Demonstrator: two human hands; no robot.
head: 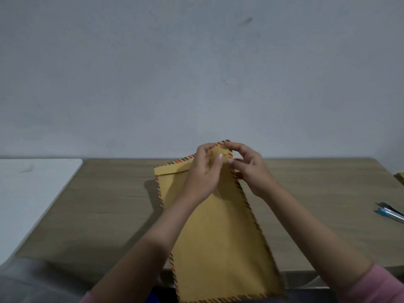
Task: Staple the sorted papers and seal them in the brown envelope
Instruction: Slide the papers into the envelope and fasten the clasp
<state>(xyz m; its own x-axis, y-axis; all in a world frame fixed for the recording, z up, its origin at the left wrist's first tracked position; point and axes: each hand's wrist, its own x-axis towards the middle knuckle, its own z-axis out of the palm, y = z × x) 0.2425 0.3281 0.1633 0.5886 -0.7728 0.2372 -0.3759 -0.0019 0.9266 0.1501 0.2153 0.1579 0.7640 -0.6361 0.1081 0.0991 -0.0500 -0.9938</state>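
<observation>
1. Holding the brown envelope (220,237) up off the wooden table (109,204), the person has it tilted, its lower end towards their body and past the table's near edge, its top end raised towards the wall.
2. Envelope edges carry a red-and-dark striped border; the flap at the top is folded down over the body.
3. Left hand (205,171): at the top of the envelope, on the flap, fingers curled, thumb over the flap face. Grip reads as a pinch on the flap.
4. Right hand (247,167): at the top right corner, fingers bent, fingertips on the envelope's edge, also a pinch.
5. Papers: cannot tell whether they are inside.
6. Blue-and-silver pens (391,213) lie at the table's right edge, well apart from the envelope.
7. White surface (32,193) adjoins the table on the left.
8. Pink sleeves show on both forearms at the bottom.
</observation>
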